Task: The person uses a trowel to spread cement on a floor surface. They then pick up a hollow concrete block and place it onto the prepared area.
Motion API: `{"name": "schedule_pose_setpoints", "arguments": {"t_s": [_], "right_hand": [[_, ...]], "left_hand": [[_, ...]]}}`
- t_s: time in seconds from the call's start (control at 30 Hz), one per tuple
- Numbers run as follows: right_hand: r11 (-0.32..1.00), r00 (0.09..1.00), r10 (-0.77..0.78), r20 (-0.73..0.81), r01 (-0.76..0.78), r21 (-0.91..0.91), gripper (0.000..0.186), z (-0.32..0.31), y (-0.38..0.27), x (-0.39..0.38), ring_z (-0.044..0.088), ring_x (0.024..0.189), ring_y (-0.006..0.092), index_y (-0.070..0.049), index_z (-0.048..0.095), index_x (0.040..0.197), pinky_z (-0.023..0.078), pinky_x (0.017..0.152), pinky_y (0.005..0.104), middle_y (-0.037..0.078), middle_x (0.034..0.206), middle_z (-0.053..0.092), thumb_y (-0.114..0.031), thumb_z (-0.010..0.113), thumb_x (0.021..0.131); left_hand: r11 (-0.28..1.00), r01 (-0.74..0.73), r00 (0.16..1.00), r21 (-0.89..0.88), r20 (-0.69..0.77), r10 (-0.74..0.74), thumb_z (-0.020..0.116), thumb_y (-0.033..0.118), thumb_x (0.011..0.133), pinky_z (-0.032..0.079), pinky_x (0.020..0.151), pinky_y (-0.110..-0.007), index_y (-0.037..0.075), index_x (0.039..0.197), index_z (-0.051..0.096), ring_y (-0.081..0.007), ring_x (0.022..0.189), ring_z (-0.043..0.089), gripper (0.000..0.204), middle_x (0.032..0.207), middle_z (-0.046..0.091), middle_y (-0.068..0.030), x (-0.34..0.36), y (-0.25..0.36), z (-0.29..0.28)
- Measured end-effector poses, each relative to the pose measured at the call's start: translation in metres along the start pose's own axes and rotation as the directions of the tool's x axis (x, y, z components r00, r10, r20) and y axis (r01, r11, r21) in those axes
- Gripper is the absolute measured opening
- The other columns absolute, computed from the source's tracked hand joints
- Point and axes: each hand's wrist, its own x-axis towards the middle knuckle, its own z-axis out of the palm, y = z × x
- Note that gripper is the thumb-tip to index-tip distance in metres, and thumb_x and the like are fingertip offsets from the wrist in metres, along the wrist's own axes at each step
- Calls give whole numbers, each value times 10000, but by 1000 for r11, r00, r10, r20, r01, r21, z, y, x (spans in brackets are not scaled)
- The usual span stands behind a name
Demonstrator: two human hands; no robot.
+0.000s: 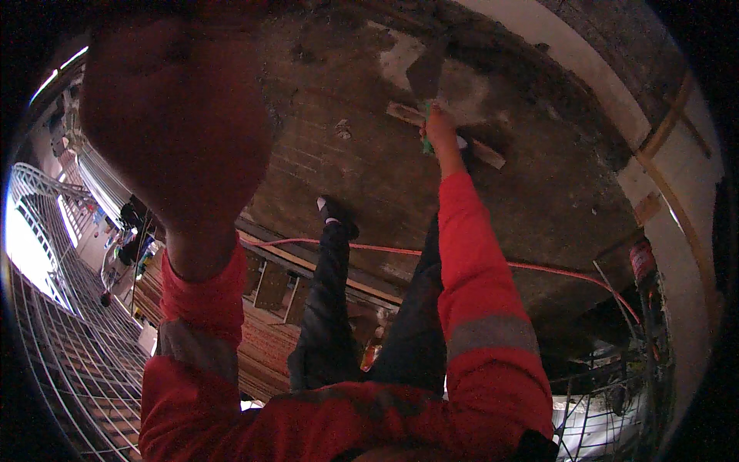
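Note:
My right hand [441, 129] is closed round the green handle of a trowel [425, 75]. Its flat grey blade points away from me, over the rough brown floor [362, 169]. A pale wooden strip [488, 154] passes behind the hand and shows on both sides of it; whether it touches the hand I cannot tell. Close to the camera, my left hand [177, 115] looms large, dark and blurred at the upper left. Its fingers cannot be made out.
A pinkish-red hose [539, 269] crosses the floor near my legs. Stacked boards [265, 343] lie below and left, with metal wire mesh [77, 369] beyond them. A pale wall edge [608, 85] curves along the right. A small crumpled scrap [343, 129] lies ahead.

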Motion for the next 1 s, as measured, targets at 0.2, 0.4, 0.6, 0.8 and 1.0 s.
{"name": "schedule_pose_setpoints", "arguments": {"t_s": [0.2,0.4,0.6,0.8,1.0], "right_hand": [[956,901,291,322,-265,-122,450,-26,6,39,606,895,368,10,443,1193,487,782,449,234,1019,598,-209,556,816],[945,967,82,243,2,-327,346,42,17,17,606,874,379,3,512,1115,494,736,463,245,938,601,-230,455,865],[794,940,-331,78,322,-515,241,32,-85,70,623,810,355,-29,656,866,494,713,477,176,880,640,-165,472,790],[775,937,-154,313,311,-551,229,11,-113,130,620,861,339,-24,676,820,491,741,432,165,930,644,-211,586,724],[951,966,-79,244,147,-274,377,-57,-70,24,573,967,368,1,583,1040,451,831,421,227,1028,595,-295,534,812]], "left_hand": [[962,41,999,-271,-4,-44,604,250,849,501,667,-287,58,925,667,-188,737,633,216,907,668,-89,-5,-3,6],[913,82,997,-400,25,-79,588,256,858,501,673,-285,54,922,666,-184,745,635,226,893,669,-89,-12,-1,17],[938,79,997,-336,34,-72,572,261,868,501,679,-284,50,920,666,-179,754,637,237,878,671,-88,-15,-8,11],[983,-67,996,172,67,56,557,267,877,502,685,-282,46,917,665,-175,763,639,250,864,673,-88,-3,-13,-9],[927,77,996,-367,74,-54,526,256,892,503,708,-278,28,897,662,-179,777,643,265,823,677,-81,6,4,-1]]}}
